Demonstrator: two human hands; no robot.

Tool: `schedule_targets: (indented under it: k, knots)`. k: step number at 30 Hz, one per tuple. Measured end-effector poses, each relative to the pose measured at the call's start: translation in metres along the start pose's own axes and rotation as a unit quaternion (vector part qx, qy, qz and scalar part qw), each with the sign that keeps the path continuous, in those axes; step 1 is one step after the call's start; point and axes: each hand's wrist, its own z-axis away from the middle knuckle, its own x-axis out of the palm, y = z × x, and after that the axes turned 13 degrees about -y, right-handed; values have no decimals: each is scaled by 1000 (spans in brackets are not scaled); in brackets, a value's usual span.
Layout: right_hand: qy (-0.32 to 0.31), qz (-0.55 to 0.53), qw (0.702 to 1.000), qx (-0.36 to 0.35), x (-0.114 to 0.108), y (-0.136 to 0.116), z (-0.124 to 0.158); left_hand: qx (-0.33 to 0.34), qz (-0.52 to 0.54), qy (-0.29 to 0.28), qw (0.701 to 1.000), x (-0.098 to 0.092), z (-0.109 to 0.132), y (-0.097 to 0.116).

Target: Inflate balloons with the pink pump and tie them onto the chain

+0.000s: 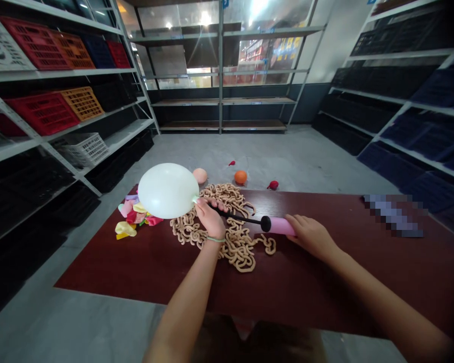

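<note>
Dark red wood-grain counter [144, 267] fills the near part of the view, with the person's bare forearms reaching across it. The left hand [211, 219] is nearly closed, its thumb and fingers pinching the neck of a white balloon [167, 190] around the tip of a thin black hose [234, 216]. The plump balloon sits just beyond and to the left of that hand, out past the counter's far edge. A pale green band [215, 239] circles the left wrist. The right hand [312, 237] is curled firmly around the end of a pink hand pump [282, 226], well apart from the left hand, with the hose running between them. Right under the left hand lies a loose heap of tan chain [227, 239], and just left of it sits a pile of limp yellow, pink and red balloons [132, 217]. Far right on the counter, a pixelated object [393, 216] is too blurred to name. Beyond the counter, a peach balloon [200, 175], an orange balloon [240, 177] and a red balloon [273, 185] lie on the grey concrete floor [219, 151]. Metal shelving [60, 73] with red and orange plastic crates [45, 113] stands to the left, and shelves of dark bins [435, 136] stand to the right.
</note>
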Motion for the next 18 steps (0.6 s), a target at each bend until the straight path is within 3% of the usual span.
schedule_targets:
  k: [2,6,10,13,18]
  knots:
    - [-17,1,1000,7,-7,-11,-10,5,-6,5,1000,-2,1,0]
    - [-63,-22,998,13,-30,-60,-42,-20,0,0,1000,-3,6,0]
    - [-57,-54,996,31,-38,-88,-60,-21,-1,-13,1000,0,8,0]
    - [-27,-44,998,22,-28,-72,-51,-6,-7,-17,1000,3,5,-1]
    - [6,9,1000,23,-5,-18,-11,-12,-14,2,1000,5,-4,0]
